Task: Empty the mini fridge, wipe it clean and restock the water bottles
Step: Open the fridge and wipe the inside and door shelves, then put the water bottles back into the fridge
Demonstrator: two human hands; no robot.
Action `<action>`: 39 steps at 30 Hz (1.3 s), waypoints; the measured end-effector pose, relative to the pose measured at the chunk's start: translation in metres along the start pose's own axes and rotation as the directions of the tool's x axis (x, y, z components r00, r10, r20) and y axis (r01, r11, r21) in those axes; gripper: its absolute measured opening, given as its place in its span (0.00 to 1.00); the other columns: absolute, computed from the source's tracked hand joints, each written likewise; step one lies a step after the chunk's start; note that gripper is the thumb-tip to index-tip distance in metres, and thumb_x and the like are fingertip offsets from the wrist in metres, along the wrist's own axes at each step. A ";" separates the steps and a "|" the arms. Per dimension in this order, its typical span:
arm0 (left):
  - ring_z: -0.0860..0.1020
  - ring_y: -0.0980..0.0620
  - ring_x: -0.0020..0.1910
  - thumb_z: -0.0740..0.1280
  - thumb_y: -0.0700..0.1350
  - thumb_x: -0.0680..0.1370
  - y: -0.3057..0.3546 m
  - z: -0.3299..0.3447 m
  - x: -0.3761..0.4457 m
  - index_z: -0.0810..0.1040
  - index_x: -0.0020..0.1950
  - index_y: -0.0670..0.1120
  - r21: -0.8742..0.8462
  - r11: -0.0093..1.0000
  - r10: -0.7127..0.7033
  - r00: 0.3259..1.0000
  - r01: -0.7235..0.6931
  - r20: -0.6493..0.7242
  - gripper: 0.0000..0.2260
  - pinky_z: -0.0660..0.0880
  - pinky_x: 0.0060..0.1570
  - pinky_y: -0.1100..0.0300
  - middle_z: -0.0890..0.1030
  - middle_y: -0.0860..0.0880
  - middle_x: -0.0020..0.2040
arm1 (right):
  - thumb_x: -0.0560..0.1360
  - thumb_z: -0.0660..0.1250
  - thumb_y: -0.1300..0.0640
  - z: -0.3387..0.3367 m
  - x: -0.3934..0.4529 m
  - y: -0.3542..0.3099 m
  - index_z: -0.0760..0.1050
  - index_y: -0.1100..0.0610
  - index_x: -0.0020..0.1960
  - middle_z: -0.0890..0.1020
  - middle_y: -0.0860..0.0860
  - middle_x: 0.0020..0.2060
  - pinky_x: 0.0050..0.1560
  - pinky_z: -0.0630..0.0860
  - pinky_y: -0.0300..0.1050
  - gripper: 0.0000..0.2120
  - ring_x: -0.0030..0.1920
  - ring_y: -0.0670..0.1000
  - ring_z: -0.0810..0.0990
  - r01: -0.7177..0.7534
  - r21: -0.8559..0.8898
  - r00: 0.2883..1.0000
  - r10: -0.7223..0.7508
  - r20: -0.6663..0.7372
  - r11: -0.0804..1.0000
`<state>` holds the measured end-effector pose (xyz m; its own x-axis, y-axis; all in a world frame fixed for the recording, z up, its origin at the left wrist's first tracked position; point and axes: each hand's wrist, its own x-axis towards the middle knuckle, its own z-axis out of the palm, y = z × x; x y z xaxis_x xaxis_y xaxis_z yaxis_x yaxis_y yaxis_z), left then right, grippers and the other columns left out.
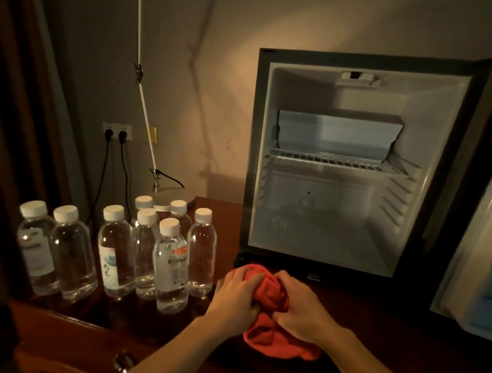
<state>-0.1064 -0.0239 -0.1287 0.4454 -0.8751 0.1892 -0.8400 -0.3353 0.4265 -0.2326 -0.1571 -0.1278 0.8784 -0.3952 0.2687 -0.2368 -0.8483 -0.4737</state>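
The black mini fridge (344,166) stands on a dark wooden desk, its door (485,242) swung open to the right. Inside are only a wire shelf (338,161) and a small freezer box. Several clear water bottles (169,266) with white caps stand grouped on the desk to the fridge's left. In front of the fridge, both hands bunch up a red cloth (269,313): my left hand (234,299) grips its left side and my right hand (301,309) grips its right side. Part of the cloth hangs below my hands.
A wall socket (117,131) with two black plugs sits behind the bottles. A white lamp rod (145,96) leans up from a round base (174,195) at the desk's back. A drawer knob (123,361) shows at the desk's front edge. A dark curtain hangs at the left.
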 end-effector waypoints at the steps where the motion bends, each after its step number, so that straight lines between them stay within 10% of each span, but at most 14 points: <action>1: 0.63 0.44 0.72 0.64 0.47 0.72 0.000 0.000 0.002 0.62 0.73 0.61 -0.029 1.000 0.010 1.000 -0.011 -0.025 0.29 0.59 0.71 0.43 0.63 0.51 0.74 | 0.62 0.69 0.51 -0.001 0.003 -0.001 0.66 0.42 0.50 0.78 0.43 0.44 0.45 0.74 0.42 0.19 0.46 0.47 0.78 0.005 -0.003 1.000 -0.005 -0.015 1.000; 8: 0.64 0.53 0.72 0.63 0.56 0.71 -0.007 0.001 0.015 0.61 0.76 0.55 -0.251 0.968 -0.035 0.988 -0.005 -0.153 0.33 0.66 0.70 0.52 0.63 0.55 0.74 | 0.63 0.67 0.54 0.009 0.014 0.002 0.69 0.44 0.46 0.75 0.43 0.40 0.40 0.68 0.37 0.14 0.41 0.43 0.75 -0.004 0.023 0.993 0.006 -0.117 1.000; 20: 0.60 0.54 0.75 0.62 0.53 0.73 0.005 -0.024 0.017 0.65 0.74 0.51 -0.016 0.981 0.176 0.918 -0.195 -0.355 0.29 0.58 0.75 0.55 0.62 0.54 0.76 | 0.67 0.67 0.52 0.017 0.049 -0.010 0.73 0.47 0.52 0.79 0.44 0.43 0.43 0.77 0.49 0.13 0.44 0.51 0.79 0.097 -0.027 0.944 -0.101 -0.315 0.995; 27: 0.58 0.59 0.76 0.61 0.54 0.77 -0.009 -0.033 0.015 0.59 0.78 0.51 -0.080 0.993 0.053 0.936 -0.086 -0.349 0.30 0.66 0.71 0.57 0.58 0.56 0.78 | 0.72 0.70 0.54 0.033 0.075 -0.035 0.75 0.45 0.51 0.77 0.42 0.40 0.37 0.66 0.33 0.09 0.39 0.43 0.75 -0.037 0.123 0.908 0.085 -0.410 0.992; 34: 0.69 0.58 0.69 0.62 0.53 0.78 -0.017 -0.037 -0.006 0.69 0.72 0.51 -0.088 0.987 0.093 0.932 -0.132 -0.351 0.22 0.71 0.65 0.61 0.67 0.57 0.72 | 0.71 0.67 0.55 0.058 0.094 -0.040 0.70 0.49 0.57 0.74 0.51 0.49 0.50 0.74 0.49 0.15 0.51 0.56 0.76 -0.159 0.111 0.957 0.181 -0.226 0.981; 39: 0.75 0.57 0.58 0.63 0.50 0.76 -0.029 -0.036 -0.028 0.74 0.59 0.51 -0.099 0.983 0.096 0.898 -0.152 -0.430 0.12 0.75 0.56 0.56 0.75 0.57 0.58 | 0.68 0.66 0.43 0.037 0.084 -0.040 0.65 0.46 0.71 0.65 0.52 0.71 0.70 0.62 0.56 0.33 0.71 0.58 0.62 -0.226 -0.122 0.971 0.213 -0.108 0.966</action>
<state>-0.0838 0.0230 -0.1149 0.4526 -0.6677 0.5910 -0.8633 -0.1622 0.4779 -0.1341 -0.1432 -0.1168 0.7578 -0.6027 0.2500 -0.4781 -0.7737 -0.4157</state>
